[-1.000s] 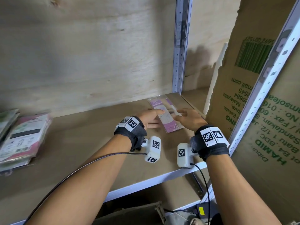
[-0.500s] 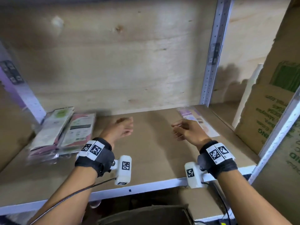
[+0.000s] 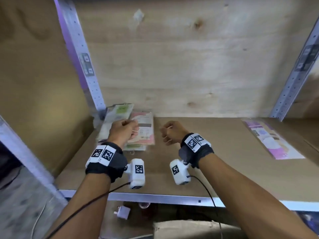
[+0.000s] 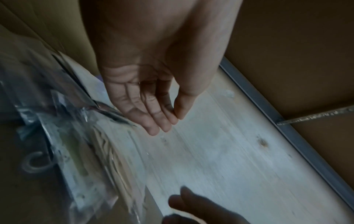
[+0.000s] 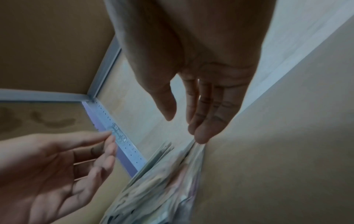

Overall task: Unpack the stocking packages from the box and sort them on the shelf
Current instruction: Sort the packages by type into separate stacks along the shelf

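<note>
Plywood backs our brown board shelf (image 3: 215, 171), framed by grey slotted steel uprights (image 3: 82, 66). We have a stack of flat plastic-wrapped stocking packages (image 3: 143, 133), green and pink, lying in the left rear corner, and one pale purple stocking package (image 3: 271, 140) lying alone far to the right, well apart. Our left hand (image 3: 123, 131) hovers over the stack and our right hand (image 3: 172, 132) just beside it; in both wrist views the fingers (image 4: 153, 121) hang relaxed and hold nothing. A corner of the brown cardboard box (image 3: 189, 228) shows below the shelf; its contents are hidden, so we judge sorting begun, with more probably left.
</note>
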Motion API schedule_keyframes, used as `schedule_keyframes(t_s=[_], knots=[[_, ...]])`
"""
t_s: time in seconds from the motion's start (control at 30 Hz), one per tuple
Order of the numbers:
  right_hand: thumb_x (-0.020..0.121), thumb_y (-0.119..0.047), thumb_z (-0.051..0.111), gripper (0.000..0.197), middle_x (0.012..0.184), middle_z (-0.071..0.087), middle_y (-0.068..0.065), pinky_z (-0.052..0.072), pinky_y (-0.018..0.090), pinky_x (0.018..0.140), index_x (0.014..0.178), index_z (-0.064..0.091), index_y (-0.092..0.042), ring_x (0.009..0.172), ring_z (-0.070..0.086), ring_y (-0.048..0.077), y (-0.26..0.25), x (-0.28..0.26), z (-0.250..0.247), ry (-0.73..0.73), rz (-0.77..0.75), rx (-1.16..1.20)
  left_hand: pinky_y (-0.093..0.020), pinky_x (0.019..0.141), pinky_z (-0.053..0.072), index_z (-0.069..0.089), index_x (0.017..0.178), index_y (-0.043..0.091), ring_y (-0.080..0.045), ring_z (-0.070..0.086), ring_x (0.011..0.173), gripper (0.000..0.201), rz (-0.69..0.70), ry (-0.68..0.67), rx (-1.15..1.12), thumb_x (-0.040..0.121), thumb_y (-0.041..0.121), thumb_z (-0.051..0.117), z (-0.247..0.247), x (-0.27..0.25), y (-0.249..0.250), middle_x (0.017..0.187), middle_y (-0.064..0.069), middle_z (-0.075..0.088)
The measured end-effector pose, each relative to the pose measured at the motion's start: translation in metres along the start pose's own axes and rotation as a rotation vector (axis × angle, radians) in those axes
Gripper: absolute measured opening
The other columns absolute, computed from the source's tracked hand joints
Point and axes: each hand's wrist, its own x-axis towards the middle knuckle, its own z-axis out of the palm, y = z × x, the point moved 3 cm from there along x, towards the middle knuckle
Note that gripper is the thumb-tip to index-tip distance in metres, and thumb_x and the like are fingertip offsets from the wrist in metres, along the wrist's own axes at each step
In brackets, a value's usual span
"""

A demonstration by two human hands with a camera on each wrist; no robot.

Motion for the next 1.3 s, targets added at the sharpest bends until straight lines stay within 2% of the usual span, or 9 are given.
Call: schedule_keyframes(t_s=[0.1, 0.2, 0.3, 0.5, 0.63, 0.87, 1.0, 1.2, 1.3], knots=[[0.090, -0.032, 0.069, 0.032, 0.066, 0.052, 0.010, 0.049, 0.031, 0.055, 0.080, 0.052, -0.007, 0.047, 0.049, 0.021, -0.011, 0.017, 0.031, -0.042, 0.049, -0.091, -0.023, 0.059, 0.056, 0.072, 0.088, 0.012, -0.014, 0.069, 0.065, 0.016, -0.008, 0.012, -0.004, 0.089, 0.028, 0.071, -0.016, 0.004, -0.005, 0.078, -0.003, 0.077], [0.085, -0.030, 0.075, 0.035, 0.070, 0.060, 0.009, 0.043, 0.018, 0.037, 0.089, 0.059, 0.001, 0.043, 0.054, 0.016, -0.010, 0.022, 0.045, -0.066, 0.061, -0.265, -0.026, 0.053, 0.044, 0.070, 0.088, 0.007, -0.017, 0.060, 0.059, 0.013, -0.042, -0.025, -0.042, 0.090, 0.020, 0.069, -0.025, 0.005, -0.010, 0.065, -0.003, 0.070], [0.084, -0.024, 0.077, 0.029, 0.043, 0.060, -0.003, 0.040, 0.016, 0.035, 0.072, 0.058, -0.006, 0.034, 0.054, 0.009, -0.002, 0.019, 0.043, -0.112, 0.077, -0.255, -0.027, 0.055, 0.048, 0.070, 0.090, 0.006, -0.019, 0.061, 0.061, 0.014, -0.049, -0.019, -0.044, 0.091, 0.020, 0.068, -0.027, 0.005, -0.012, 0.069, -0.006, 0.071], [0.084, -0.017, 0.075, 0.015, 0.077, 0.063, 0.009, 0.032, 0.022, 0.042, 0.082, 0.061, -0.013, 0.054, 0.046, 0.015, 0.020, -0.012, 0.006, -0.153, 0.120, 0.035, -0.029, 0.068, 0.060, 0.069, 0.082, 0.014, -0.019, 0.067, 0.067, 0.009, -0.045, -0.005, -0.046, 0.089, 0.020, 0.068, -0.008, -0.008, -0.008, 0.078, -0.005, 0.074], [0.088, -0.011, 0.069, 0.016, 0.104, 0.069, 0.021, 0.033, 0.023, 0.045, 0.099, 0.058, -0.008, 0.078, 0.058, 0.027, 0.027, -0.039, -0.034, -0.081, 0.050, 0.138, -0.022, 0.062, 0.059, 0.066, 0.104, 0.010, -0.019, 0.074, 0.079, 0.018, -0.087, -0.110, -0.106, 0.090, 0.021, 0.069, 0.026, -0.020, -0.005, 0.100, -0.007, 0.072], [0.084, -0.003, 0.072, 0.010, 0.076, 0.063, 0.008, 0.047, 0.025, 0.044, 0.082, 0.063, 0.001, 0.069, 0.060, 0.026, 0.023, -0.086, -0.102, 0.098, -0.258, -0.022, -0.034, 0.074, 0.062, 0.064, 0.111, 0.020, -0.031, 0.070, 0.104, 0.036, -0.182, -0.364, -0.331, 0.085, 0.042, 0.075, 0.101, -0.046, 0.012, 0.116, -0.014, 0.065], [0.081, -0.012, 0.075, 0.019, 0.092, 0.065, 0.000, 0.048, 0.026, 0.065, 0.091, 0.069, -0.026, 0.078, 0.059, 0.017, 0.028, -0.105, -0.130, 0.203, -0.427, -0.388, -0.045, 0.080, 0.061, 0.056, 0.121, 0.021, -0.038, 0.067, 0.108, 0.064, -0.246, -0.410, -0.448, 0.070, 0.052, 0.082, 0.139, -0.052, 0.019, 0.124, -0.024, 0.057], [0.075, -0.037, 0.080, 0.044, 0.116, 0.053, 0.003, 0.039, 0.043, 0.104, 0.116, 0.065, -0.034, 0.114, 0.047, 0.024, 0.049, -0.113, -0.153, 0.126, -0.306, -0.649, -0.032, 0.065, 0.061, 0.058, 0.097, 0.007, -0.024, 0.070, 0.085, 0.022, -0.339, -0.281, -0.453, 0.094, 0.027, 0.066, 0.178, -0.054, 0.001, 0.112, -0.020, 0.067], [0.069, -0.056, 0.078, 0.050, 0.119, 0.051, -0.007, 0.037, 0.038, 0.106, 0.114, 0.064, -0.040, 0.121, 0.045, 0.018, 0.062, -0.112, -0.167, 0.071, -0.242, -0.584, -0.029, 0.066, 0.058, 0.058, 0.110, 0.006, -0.020, 0.066, 0.084, 0.018, -0.317, -0.273, -0.384, 0.098, 0.018, 0.059, 0.188, -0.052, -0.014, 0.106, -0.013, 0.068]])
